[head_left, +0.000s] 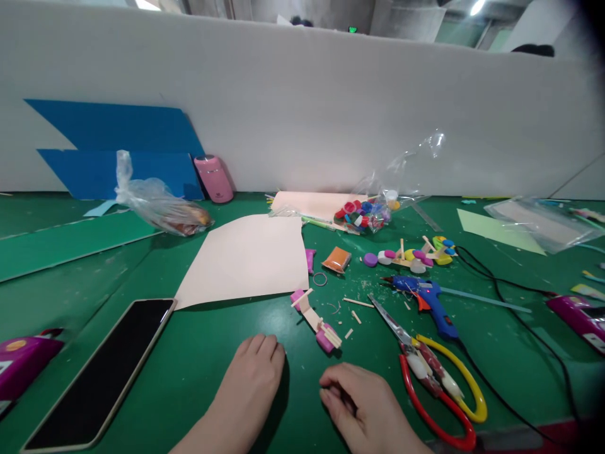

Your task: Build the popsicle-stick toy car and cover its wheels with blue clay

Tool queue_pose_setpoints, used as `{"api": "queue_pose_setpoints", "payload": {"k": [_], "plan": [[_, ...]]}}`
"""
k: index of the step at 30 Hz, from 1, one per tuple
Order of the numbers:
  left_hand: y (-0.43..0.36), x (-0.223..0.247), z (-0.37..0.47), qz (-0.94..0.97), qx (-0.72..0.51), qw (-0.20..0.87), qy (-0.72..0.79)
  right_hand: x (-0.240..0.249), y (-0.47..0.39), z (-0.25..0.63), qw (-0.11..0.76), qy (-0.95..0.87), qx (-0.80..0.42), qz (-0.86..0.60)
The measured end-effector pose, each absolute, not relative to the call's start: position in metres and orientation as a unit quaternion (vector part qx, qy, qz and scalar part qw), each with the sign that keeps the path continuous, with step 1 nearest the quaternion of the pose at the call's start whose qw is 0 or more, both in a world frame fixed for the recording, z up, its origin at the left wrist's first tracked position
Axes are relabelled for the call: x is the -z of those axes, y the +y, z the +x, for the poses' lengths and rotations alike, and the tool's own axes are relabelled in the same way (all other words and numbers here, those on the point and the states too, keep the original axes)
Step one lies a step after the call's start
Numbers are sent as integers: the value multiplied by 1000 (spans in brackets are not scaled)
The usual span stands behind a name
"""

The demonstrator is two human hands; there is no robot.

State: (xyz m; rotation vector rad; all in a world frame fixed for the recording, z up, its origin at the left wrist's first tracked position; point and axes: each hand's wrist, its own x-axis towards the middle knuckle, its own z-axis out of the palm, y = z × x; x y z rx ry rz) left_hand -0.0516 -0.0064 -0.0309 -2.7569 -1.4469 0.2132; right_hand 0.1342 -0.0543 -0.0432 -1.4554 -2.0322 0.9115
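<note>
My left hand (248,381) rests palm down on the green table, its fingers together and curled under; nothing shows in it. My right hand (362,403) lies on its side with fingers loosely curled toward the thumb, and I see nothing in its grip. Just beyond both hands, touched by neither, is a small model of wooden sticks and pink pieces (312,320). Red-and-yellow-handled scissors (428,372) lie partly open to the right of my right hand. Behind them is a blue glue gun (425,296) with a clear glue stick in its back.
A cream paper sheet (250,258), a phone (97,378) and an orange packet (337,259) lie around. Farther back are a bag of colourful caps (366,213), a cap-and-stick model (416,257) and a pink bottle (215,179). The glue gun's cord (515,407) trails right. A white partition (293,107) stands behind.
</note>
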Motion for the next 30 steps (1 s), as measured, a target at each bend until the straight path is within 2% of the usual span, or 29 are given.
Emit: {"api": "queue_pose_setpoints", "payload": {"k": [6, 17, 26, 30], "plan": [[-3, 26, -52, -886, -85, -46, -453, 47, -49, 123, 233, -754, -328, -519], [-4, 43, -67, -871, 81, -101, -475, 46, -39, 107, 228, -759, -315, -523], [-22, 58, -94, -828, 261, -83, -489, 40, -17, 64, 103, -782, -214, -576], [-23, 59, -94, -820, 276, -90, -494, 36, -9, 55, 61, -781, -194, -590]]}}
